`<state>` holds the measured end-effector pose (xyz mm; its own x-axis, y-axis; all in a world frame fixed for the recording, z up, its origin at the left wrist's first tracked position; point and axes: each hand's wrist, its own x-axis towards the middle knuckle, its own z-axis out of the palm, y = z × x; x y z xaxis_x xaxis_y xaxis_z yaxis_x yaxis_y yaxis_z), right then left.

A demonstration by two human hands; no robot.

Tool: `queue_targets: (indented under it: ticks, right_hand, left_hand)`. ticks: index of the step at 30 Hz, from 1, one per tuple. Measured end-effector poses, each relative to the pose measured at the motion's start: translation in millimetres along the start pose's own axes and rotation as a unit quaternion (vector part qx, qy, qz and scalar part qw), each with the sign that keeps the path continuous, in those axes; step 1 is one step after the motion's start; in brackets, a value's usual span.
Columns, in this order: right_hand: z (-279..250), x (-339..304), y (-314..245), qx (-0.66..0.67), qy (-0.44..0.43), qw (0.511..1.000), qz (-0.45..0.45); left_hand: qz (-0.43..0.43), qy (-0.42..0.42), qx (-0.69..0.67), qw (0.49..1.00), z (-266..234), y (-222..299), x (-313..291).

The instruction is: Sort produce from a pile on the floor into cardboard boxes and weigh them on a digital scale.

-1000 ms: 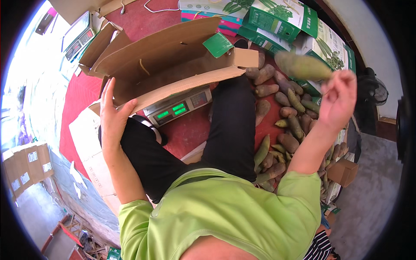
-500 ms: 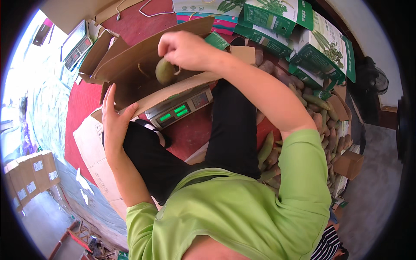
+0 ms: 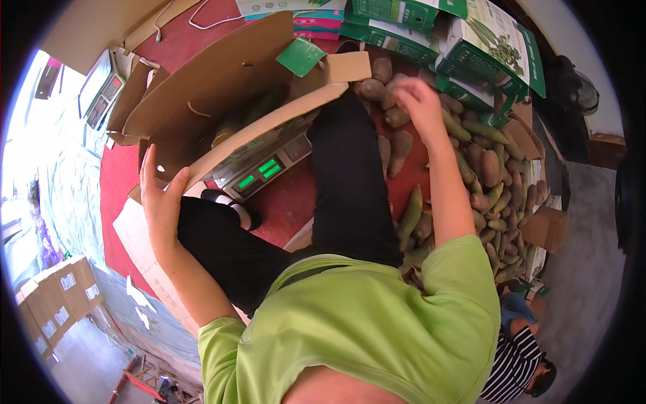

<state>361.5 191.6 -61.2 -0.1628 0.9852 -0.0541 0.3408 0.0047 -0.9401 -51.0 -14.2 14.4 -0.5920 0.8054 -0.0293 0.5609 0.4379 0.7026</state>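
Observation:
An open cardboard box [image 3: 222,101] rests tilted on a digital scale [image 3: 266,168] with a lit green display. My left hand [image 3: 160,205] grips the box at its near left corner, thumb and fingers on either side of the cardboard. Inside, partly in shadow, lie green root vegetables [image 3: 225,131] that look like radishes. My right hand [image 3: 422,111] is over the near end of a pile of green and reddish-brown radishes [image 3: 491,165]. Its fingers are smeared by motion, and I see nothing held in them.
Green and white printed cartons [image 3: 484,50] stack up at the back right. A second scale [image 3: 101,91] stands at the far left beside brown cardboard. Taped cartons [image 3: 57,303] stand at the lower left. Another person in a striped top [image 3: 515,367] is at the lower right.
My right hand has moved from above the box to the right, over the pile. The green radish beneath it has dropped from that spot. My left hand stays at the box corner.

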Motion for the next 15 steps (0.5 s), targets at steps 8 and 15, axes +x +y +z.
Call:
queue_targets:
  ticks: [8, 15]
  right_hand:
    - [-69, -178, 265, -0.345, 0.144, 0.876, 0.305]
    - [-47, -244, 274, -0.338, 0.11, 0.788, 0.503]
  left_hand:
    - [-0.045, -0.018, -0.075, 0.996, -2, -1, 0]
    - [-0.038, 0.015, -0.054, 0.998, 2, 11, -2]
